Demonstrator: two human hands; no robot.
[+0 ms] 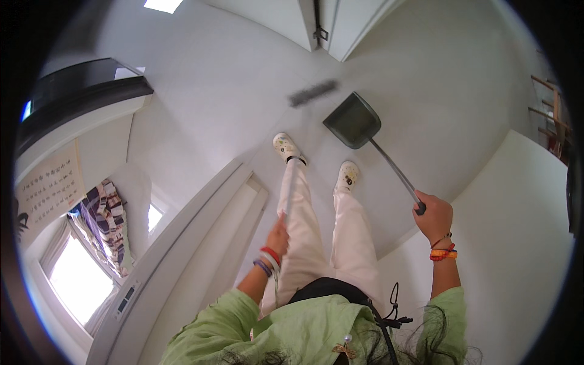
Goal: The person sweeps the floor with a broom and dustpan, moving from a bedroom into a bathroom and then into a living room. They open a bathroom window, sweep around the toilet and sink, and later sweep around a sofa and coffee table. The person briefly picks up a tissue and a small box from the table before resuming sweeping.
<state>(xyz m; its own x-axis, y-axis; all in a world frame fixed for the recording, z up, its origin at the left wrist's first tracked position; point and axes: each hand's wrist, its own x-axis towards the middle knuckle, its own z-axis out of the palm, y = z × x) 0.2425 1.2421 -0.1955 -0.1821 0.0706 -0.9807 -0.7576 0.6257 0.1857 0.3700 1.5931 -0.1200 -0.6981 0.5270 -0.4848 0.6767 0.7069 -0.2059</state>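
Note:
My right hand is closed around the end of the long handle of a dark dustpan. The pan lies low over the pale floor, ahead of my feet. My left hand grips a thin broom stick, which is blurred and runs forward along my leg. A grey broom head, also blurred, is just beyond the dustpan's left corner, with a gap between them. Whether its bristles touch the floor cannot be told.
A door frame stands close on my left, and a white wall on my right. White doors are ahead. A dark-topped counter is at the left, and a wooden rack at the far right.

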